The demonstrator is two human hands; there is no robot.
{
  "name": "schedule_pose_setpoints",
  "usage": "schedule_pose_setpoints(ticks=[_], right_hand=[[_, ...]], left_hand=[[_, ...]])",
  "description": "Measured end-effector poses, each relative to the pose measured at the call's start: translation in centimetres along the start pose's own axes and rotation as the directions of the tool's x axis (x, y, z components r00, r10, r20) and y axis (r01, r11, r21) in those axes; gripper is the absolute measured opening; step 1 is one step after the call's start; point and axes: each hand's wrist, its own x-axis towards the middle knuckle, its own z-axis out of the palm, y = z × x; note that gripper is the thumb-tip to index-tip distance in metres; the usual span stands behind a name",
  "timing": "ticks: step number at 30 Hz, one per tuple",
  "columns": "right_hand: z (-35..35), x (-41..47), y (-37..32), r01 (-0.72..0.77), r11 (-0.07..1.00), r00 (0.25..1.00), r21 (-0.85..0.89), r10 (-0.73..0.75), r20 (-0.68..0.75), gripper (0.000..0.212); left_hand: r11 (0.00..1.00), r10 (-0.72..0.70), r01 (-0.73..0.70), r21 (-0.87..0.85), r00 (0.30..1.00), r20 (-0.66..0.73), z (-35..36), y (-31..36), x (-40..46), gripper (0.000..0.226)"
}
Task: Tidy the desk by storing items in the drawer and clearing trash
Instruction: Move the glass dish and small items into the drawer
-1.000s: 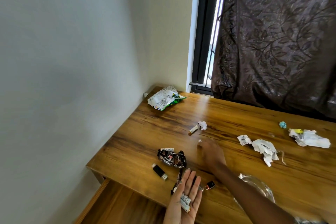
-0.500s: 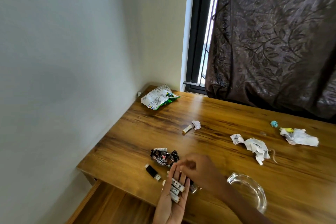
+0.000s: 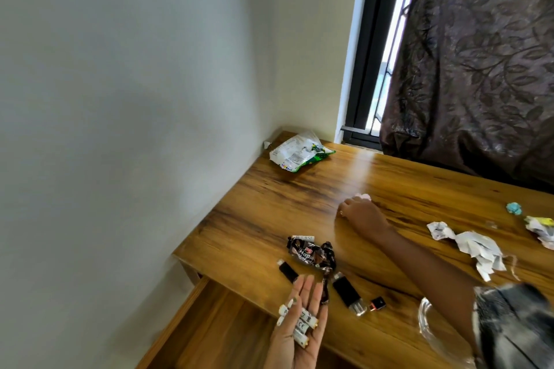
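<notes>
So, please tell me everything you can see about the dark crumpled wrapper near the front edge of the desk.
The dark wrapper is a glossy, crumpled snack packet, dark brown or black with white and red print; the letters "Hap" show. It lies flat on the wooden desk, twisted at its right end, which tapers into a tail toward the open left hand. A small white battery lies against its far edge. Neither hand touches it, as far as I can tell.

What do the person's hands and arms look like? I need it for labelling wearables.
Both hands are bare, no gloves. The left hand has long pale painted nails; its arm is out of frame. The right hand seems to wear a small ring; that forearm is bare up to a loose dark sleeve with pale blotches.
</notes>
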Motion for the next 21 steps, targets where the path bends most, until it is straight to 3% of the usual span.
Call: schedule_pose_setpoints(ticks=[3,5,8,10,12,15,19,21], right_hand=[[-0.2,-0.3,-0.7,0.04,0.99,0.999,-0.137,-0.039,0.01,0.023],[-0.3,-0.7,-0.6,0.024,0.996,0.999,-0.084,-0.028,-0.046,0.034],[-0.9,-1.8,-0.6,-0.098,0.976,0.992,0.194,0.111,-0.056,0.02],[-1.8,-2.4,-0.9,-0.192,0.879,0.968,0.437,0.244,-0.065,0.026],[-4.0,-3.9,-2.1,-0.153,0.786,0.96,0.599,0.263,-0.098,0.027],[-7.5,-7.7,-4.9,-0.07,0.662,0.997,0.746,0.072,0.03,0.022],[-8.5,-11.9,-8.6,0.015,0.674,0.972,0.738,-0.183,0.147,0.02],[-8.2,-12.3,-9.3,0.03,0.671,0.966,0.741,-0.21,0.152,0.02]], left_hand=[[1.0,0.003,-0.003,0.003,1.0,-0.002,-0.1,0.4,-0.3,0.102],[1.0,0.001,-0.001,0.008,1.0,-0.001,0.0,0.3,-0.2,0.098],[1.0,-0.007,0.007,0.024,1.0,-0.004,0.7,-0.1,-0.4,0.103],[0.999,-0.018,0.018,0.026,1.0,-0.006,1.2,-0.2,-0.6,0.103],[0.999,-0.031,0.031,0.009,0.999,-0.012,1.6,-0.2,-0.6,0.103],[0.999,-0.033,0.033,0.0,0.999,-0.028,2.3,0.0,-0.9,0.099],[0.999,-0.014,0.017,0.034,0.995,-0.099,3.4,-0.3,-1.0,0.049],[0.999,-0.012,0.017,0.044,0.993,-0.12,3.5,-0.5,-0.9,0.041]])
